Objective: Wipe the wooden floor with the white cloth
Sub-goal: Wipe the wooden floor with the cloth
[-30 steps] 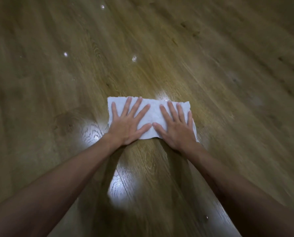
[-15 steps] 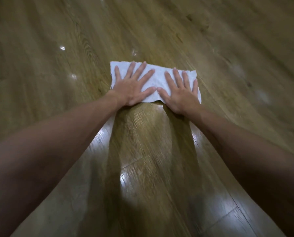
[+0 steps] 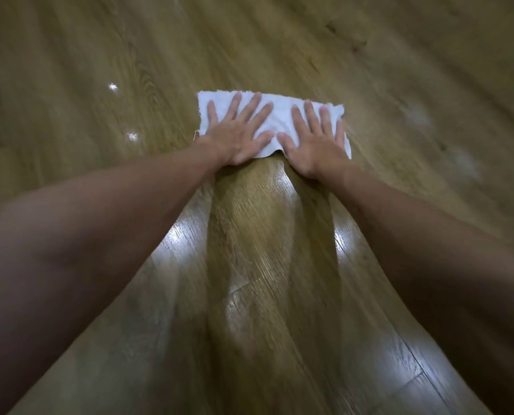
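From the head view, I am in the middle of wiping: the wooden floor (image 3: 279, 250) near me looks glossy, while pale dull spots remain far to the right, so I judge some work is left. The white cloth (image 3: 279, 115) lies flat on the floor, under my left hand (image 3: 237, 136) and right hand (image 3: 312, 145). Both hands press it with fingers spread, side by side.

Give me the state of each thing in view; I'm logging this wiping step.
Cloth: flat on the floor, folded into a strip, pinned under both palms.
Left hand: open, fingers spread, pressing on the cloth.
Right hand: open, fingers spread, pressing on the cloth.
Floor: glossy with light reflections near the arms; pale smudges at far right.
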